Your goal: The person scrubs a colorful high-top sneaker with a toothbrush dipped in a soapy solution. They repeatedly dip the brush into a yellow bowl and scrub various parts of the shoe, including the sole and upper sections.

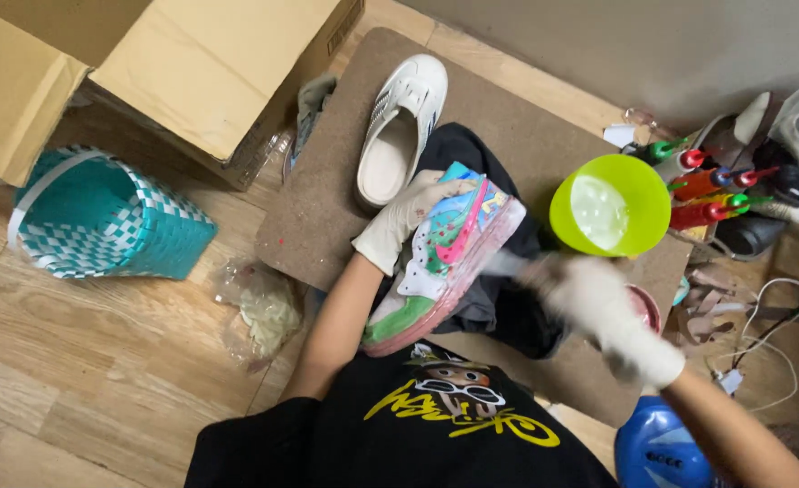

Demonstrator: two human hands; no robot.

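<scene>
A big cardboard box (pixel 210 72) is sitting on the wood floor at the top left. A brown mat (pixel 327 208) is lying under the person's legs. A blue and white woven basket (pixel 101 221) is standing near the box. A white shoe (pixel 401 126) is resting on the mat. The painted shoe (pixel 445 258) is lying on the person's lap, tipped on its side. The green bowl (pixel 609 206) is sitting just beside it. The left hand (pixel 399 221), in a white glove, is wrapping its fingers around the painted shoe. The right hand (pixel 612 312) is blurry near the sole, so its fingers cannot be told.
</scene>
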